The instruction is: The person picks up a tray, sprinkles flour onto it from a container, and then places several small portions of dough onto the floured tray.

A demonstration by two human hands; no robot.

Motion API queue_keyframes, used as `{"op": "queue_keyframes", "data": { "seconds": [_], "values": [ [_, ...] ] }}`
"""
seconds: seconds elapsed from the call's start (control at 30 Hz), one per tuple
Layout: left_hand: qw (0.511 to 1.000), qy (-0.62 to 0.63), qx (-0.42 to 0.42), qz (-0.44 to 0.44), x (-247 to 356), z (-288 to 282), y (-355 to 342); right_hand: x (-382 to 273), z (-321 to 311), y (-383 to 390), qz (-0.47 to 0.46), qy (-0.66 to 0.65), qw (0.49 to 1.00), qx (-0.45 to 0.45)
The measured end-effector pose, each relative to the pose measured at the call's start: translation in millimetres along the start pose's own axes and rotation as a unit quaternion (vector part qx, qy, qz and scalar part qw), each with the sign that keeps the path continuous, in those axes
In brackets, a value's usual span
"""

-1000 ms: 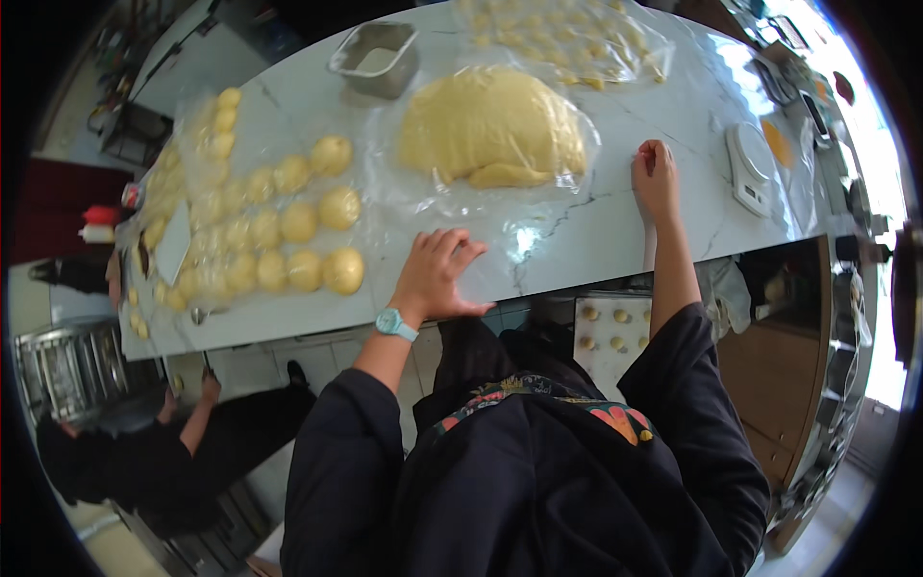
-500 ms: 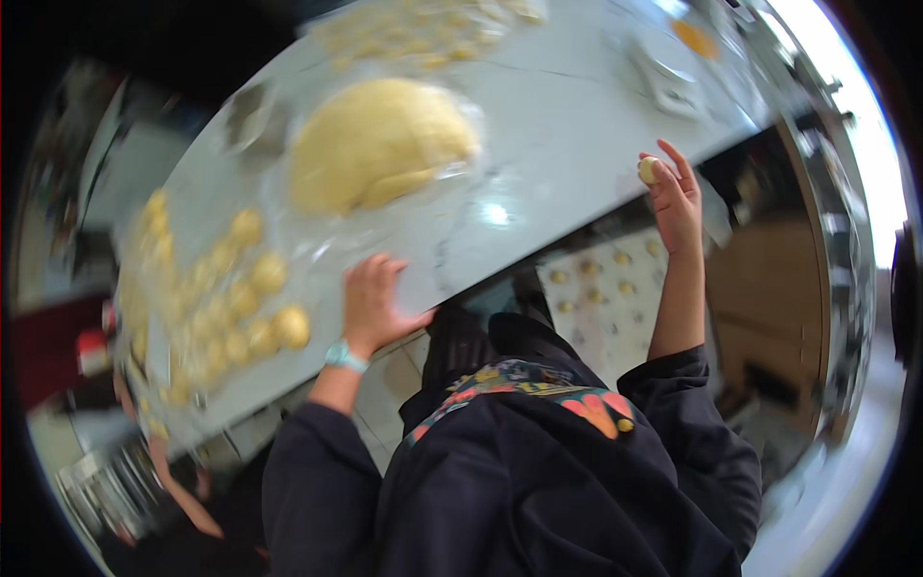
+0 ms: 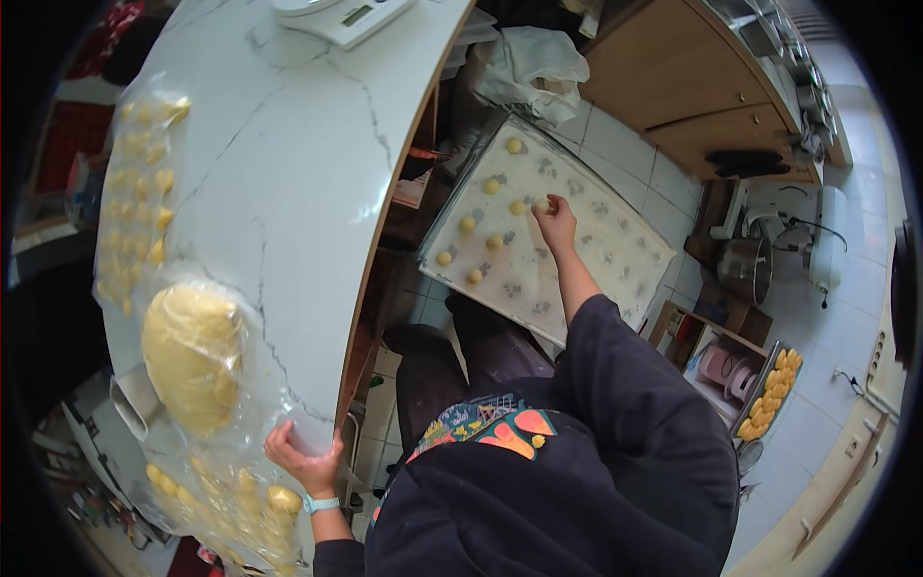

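Note:
My right hand [image 3: 558, 229] reaches down over a paper-lined tray [image 3: 601, 252], its fingers pinched round a small pale dough ball [image 3: 540, 207] at the paper's surface. Several more dough balls stand apart on the left part of that tray. On the marble-patterned table [image 3: 308, 183], my left hand [image 3: 306, 462] rests at the edge with thumb and fingers spread, holding nothing I can make out. Beside it lie yellow dough balls [image 3: 284, 500] under clear plastic. Farther up the table sits a large mound of yellow dough [image 3: 192, 351], also wrapped in plastic.
A white scale [image 3: 346, 21] stands at the table's far end. More dough pieces [image 3: 139, 192] lie under plastic along the far left. A white plastic bag [image 3: 534, 72] is behind the tray. At right are a stand mixer [image 3: 827, 236] and a tray of yellow pieces [image 3: 769, 394].
The view has swung right toward the tray. My right hand, raised with a dough ball before, has come down to the tray's paper. My left hand stays at the table edge.

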State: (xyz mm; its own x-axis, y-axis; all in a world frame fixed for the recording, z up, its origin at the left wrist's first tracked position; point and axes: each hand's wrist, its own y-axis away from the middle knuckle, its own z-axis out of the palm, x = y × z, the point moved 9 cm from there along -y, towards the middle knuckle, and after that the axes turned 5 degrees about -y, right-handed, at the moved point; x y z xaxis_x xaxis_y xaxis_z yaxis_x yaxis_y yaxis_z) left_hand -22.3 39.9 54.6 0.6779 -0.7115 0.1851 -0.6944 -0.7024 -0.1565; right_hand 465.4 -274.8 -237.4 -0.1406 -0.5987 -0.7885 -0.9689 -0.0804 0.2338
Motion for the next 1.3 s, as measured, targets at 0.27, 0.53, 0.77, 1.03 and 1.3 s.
{"op": "queue_keyframes", "data": {
  "seconds": [0.27, 0.53, 0.77, 1.03, 1.3],
  "values": [
    [0.999, 0.021, -0.023, -0.023, -4, 5, -4, -8, 23, -89, -0.121, 0.078, 0.989, 0.046],
    [0.999, -0.005, -0.011, -0.033, -4, -2, -2, -71, -8, -74, -0.106, -0.049, 0.966, 0.233],
    [0.999, -0.001, 0.011, -0.044, 0, -10, -9, -413, 107, 155, -0.415, -0.169, 0.8, -0.399],
    [0.996, 0.039, 0.034, -0.069, -6, -22, -12, -534, 287, 189, -0.592, 0.044, 0.755, -0.279],
    [0.996, 0.037, 0.05, -0.06, -4, -29, -16, -526, 282, 163, -0.386, -0.308, 0.818, -0.296]
  ]
}}
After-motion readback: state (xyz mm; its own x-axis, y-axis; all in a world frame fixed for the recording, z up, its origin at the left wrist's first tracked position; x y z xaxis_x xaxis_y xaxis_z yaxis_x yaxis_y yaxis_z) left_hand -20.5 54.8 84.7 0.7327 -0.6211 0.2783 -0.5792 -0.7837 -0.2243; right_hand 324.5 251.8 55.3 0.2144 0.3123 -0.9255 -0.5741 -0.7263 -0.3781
